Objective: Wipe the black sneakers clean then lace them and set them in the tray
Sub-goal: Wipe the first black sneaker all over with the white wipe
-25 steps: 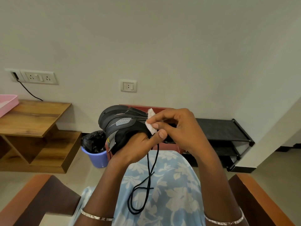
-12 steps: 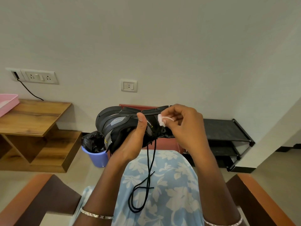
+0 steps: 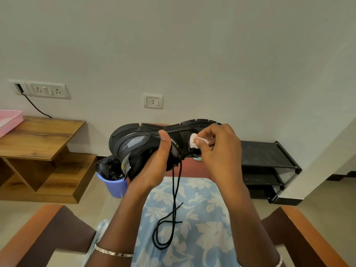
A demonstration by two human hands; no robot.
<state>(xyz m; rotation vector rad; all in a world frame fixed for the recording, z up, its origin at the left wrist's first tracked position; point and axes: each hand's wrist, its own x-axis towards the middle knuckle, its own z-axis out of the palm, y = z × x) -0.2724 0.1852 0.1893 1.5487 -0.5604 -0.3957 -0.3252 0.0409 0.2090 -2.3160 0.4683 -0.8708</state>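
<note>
**Sneaker [image 3: 142, 145] clasped mid-body for wiping**

The sneaker is held over the lap [image 3: 194, 212], clasped mid-body by the left hand [image 3: 154, 168]. A white pad [image 3: 193, 141] is pinched against its side by the right hand [image 3: 217, 151]. It is judged light, stiff-soled and soft-sided.

Wooden side table [image 3: 42, 137] stood far left, pink tray [image 3: 9, 120] lay on its left end, blue bin [image 3: 117, 186] sat on the floor [image 3: 327, 199] beside it, black rack [image 3: 265, 157] stood on the right
</note>
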